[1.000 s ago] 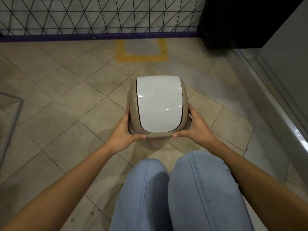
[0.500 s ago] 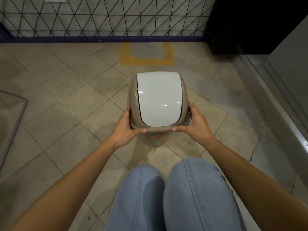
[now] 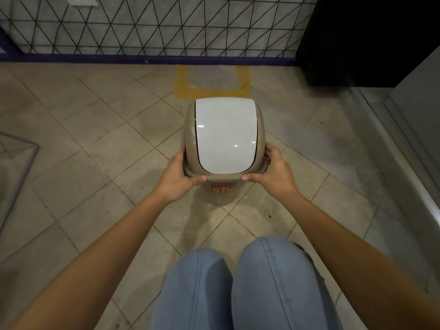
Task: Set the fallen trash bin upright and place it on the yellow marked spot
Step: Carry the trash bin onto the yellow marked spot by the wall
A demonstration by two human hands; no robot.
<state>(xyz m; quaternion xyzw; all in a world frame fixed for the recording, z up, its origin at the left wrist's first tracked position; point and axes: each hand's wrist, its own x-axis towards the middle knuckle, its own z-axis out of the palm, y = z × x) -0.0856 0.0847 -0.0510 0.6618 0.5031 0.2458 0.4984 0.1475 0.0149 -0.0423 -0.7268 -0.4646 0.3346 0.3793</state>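
Trash bin (image 3: 223,136) upright, short of yellow marked spot (image 3: 212,91); left hand (image 3: 177,178), right hand (image 3: 276,173) clasp its sides.

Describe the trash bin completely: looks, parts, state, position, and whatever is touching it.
The trash bin is a small bin of smooth plastic, as it looks, with a beige body and lid frame and a glossy white curved flap on top, shut. An orange label shows low on its near side. It stands upright, short of the yellow marked spot by the mesh fence. The left hand and right hand grip the lid rim from either side, thumbs on the near edge. Whether its base touches the floor cannot be told.
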